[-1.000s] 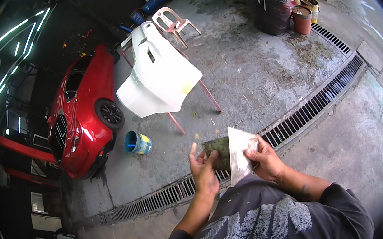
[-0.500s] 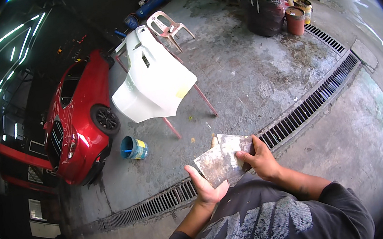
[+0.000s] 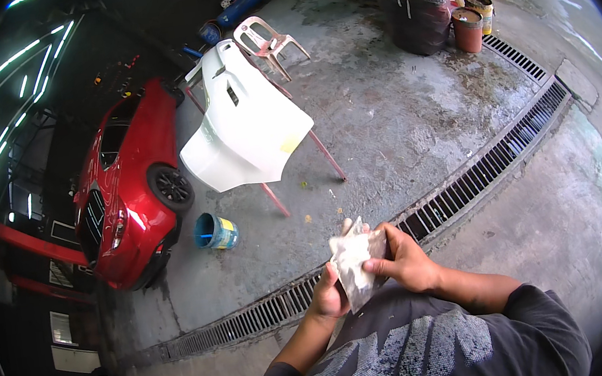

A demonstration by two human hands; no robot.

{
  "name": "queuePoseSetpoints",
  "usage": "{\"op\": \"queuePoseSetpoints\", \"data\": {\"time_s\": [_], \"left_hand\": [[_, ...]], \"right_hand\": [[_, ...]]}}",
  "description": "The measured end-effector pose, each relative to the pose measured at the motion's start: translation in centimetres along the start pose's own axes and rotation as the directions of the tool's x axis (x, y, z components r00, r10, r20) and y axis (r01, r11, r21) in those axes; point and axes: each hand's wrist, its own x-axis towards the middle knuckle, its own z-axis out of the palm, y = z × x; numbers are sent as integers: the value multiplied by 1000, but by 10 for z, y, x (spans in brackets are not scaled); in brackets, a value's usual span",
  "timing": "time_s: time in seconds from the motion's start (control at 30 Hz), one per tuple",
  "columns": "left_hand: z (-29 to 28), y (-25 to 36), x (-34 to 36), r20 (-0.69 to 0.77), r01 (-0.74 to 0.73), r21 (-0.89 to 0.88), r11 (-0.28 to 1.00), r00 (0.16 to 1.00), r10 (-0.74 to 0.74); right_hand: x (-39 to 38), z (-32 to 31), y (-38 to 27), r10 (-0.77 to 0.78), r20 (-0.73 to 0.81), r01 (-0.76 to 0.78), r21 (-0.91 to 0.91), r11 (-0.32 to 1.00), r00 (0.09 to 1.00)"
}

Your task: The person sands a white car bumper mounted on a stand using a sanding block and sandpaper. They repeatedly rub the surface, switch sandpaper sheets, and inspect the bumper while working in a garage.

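Close in front of my body I hold a stained, thin flat plate (image 3: 355,271) with whitish smears, blurred by motion. My right hand (image 3: 406,261) is closed on its right side, thumb pressed on the face. Along the left edge, my left hand (image 3: 328,296) grips the plate with the thumb in front; fingertips show past its top edge. Whether this is one plate or two overlapping pieces, I cannot tell.
A white car bumper (image 3: 253,134) rests on a stand with reddish legs. Near it are a blue bucket (image 3: 214,231), a plastic chair (image 3: 270,47) and a red car (image 3: 124,187). A drain grate (image 3: 479,170) crosses the floor. A full rubbish bag (image 3: 419,19) stands far right.
My left hand has moved right and closed in on the plate, from spread fingers to a grip. The flat pieces, fanned apart before, are now drawn together and tilted more upright.
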Motion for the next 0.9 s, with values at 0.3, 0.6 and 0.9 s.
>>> {"op": "queuePoseSetpoints", "data": {"time_s": [0.3, 0.6, 0.9], "left_hand": [[-9, -5, 1, -69, -59, 3, 998, 996, 59], [-24, -18, 26, -539, -276, 414, 867, 694, 478], [1, 5, 9, -122, -226, -89, 970, 969, 215]], "right_hand": [[-1, 19, -13, -98, 50, 100, -49, 994, 994], [12, -7, 17, 92, -221, -41, 225, 973, 971], [18, -2, 3, 14, -173, -44, -171, 984, 985]]}}
